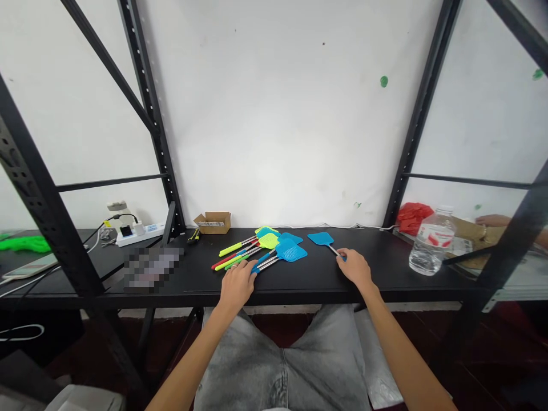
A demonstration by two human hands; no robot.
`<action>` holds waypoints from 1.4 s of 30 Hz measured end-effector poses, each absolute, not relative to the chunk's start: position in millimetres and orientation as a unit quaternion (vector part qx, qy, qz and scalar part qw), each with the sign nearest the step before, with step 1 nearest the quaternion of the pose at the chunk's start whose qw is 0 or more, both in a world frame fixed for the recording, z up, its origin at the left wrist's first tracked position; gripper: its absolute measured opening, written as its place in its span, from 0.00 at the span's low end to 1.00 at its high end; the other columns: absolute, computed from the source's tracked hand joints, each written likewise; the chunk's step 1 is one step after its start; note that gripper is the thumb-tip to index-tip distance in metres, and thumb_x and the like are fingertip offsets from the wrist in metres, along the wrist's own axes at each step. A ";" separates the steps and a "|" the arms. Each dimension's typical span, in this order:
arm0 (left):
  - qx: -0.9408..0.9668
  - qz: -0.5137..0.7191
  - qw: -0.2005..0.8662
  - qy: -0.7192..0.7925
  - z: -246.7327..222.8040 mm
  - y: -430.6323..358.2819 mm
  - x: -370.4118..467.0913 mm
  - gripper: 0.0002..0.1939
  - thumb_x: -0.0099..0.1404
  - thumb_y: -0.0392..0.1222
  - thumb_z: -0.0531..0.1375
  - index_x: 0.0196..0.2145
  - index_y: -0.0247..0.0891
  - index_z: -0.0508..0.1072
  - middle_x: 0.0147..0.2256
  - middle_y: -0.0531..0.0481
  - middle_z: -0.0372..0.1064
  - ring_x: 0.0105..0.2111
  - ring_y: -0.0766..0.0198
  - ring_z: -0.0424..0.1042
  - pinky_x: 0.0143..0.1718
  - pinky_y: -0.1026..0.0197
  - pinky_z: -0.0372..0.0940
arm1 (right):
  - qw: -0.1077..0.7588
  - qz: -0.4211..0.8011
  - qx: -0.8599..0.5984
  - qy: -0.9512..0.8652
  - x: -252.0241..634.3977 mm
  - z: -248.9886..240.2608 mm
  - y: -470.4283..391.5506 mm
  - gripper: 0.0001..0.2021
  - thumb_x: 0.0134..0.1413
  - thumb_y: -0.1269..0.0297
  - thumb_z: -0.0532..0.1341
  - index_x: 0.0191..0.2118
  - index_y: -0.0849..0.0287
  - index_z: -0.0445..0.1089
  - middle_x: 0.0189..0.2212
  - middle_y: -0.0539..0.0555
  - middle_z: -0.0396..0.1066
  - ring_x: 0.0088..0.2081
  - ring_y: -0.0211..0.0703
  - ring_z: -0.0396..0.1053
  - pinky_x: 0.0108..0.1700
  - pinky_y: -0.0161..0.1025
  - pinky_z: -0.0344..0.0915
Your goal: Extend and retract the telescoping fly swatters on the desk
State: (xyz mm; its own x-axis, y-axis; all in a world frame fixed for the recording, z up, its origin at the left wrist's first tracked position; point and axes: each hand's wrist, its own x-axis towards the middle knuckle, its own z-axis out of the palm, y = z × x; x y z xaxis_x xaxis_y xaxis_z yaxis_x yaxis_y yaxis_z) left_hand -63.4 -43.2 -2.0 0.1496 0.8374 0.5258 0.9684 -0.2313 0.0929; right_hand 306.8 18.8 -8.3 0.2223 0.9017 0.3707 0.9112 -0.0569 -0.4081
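Observation:
My right hand is closed round the handle of a blue fly swatter, whose head lies toward the wall on the black shelf. At the front of a pile of several fly swatters, my left hand wraps round the handles of blue fly swatters; the palm hides how many it grips. Behind them lie a yellow-green fly swatter and others with red, green and blue handles. Their metal shafts overlap, and most heads point right.
A small open cardboard box stands near the wall. On the right are a clear plastic bottle and a red plastic bag, with another person's hand beyond. A white power strip lies left. Black metal posts frame the shelf.

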 end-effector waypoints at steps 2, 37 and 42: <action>-0.743 -0.246 0.143 -0.606 -2.6 -41.9 -64.7 0.18 0.71 0.39 0.55 0.57 0.45 0.72 0.49 0.44 0.74 0.47 0.50 0.73 0.47 0.54 0.65 | 0.294 -0.009 -0.724 -0.624 306.4 -8.0 18.6 0.18 0.62 0.61 0.55 0.53 0.57 0.75 0.50 0.61 0.75 0.50 0.54 0.73 0.46 0.42 0.66; -0.738 -0.410 0.009 -0.536 13.6 -55.5 -46.7 0.23 0.72 0.40 0.46 0.58 0.37 0.72 0.49 0.43 0.76 0.47 0.52 0.74 0.50 0.52 0.66 | 0.503 0.135 -0.531 -0.668 265.4 12.0 8.6 0.19 0.62 0.50 0.55 0.45 0.56 0.77 0.41 0.58 0.80 0.41 0.50 0.76 0.45 0.43 0.69; -0.781 -0.404 -0.048 -0.474 10.9 -66.1 -31.9 0.23 0.73 0.41 0.45 0.60 0.40 0.70 0.54 0.44 0.73 0.52 0.53 0.71 0.55 0.52 0.64 | 0.528 0.426 -0.427 -0.598 234.8 3.4 5.3 0.24 0.58 0.42 0.61 0.45 0.59 0.77 0.43 0.62 0.80 0.38 0.49 0.77 0.36 0.41 0.72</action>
State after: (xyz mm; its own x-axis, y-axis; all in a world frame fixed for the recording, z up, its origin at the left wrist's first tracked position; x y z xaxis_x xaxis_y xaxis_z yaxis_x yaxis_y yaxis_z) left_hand -31.9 -66.1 10.9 0.2239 0.7787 0.5861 0.7014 -0.5463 0.4578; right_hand 234.8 5.3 3.4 -0.0786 0.9604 0.2673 0.0618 0.2723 -0.9602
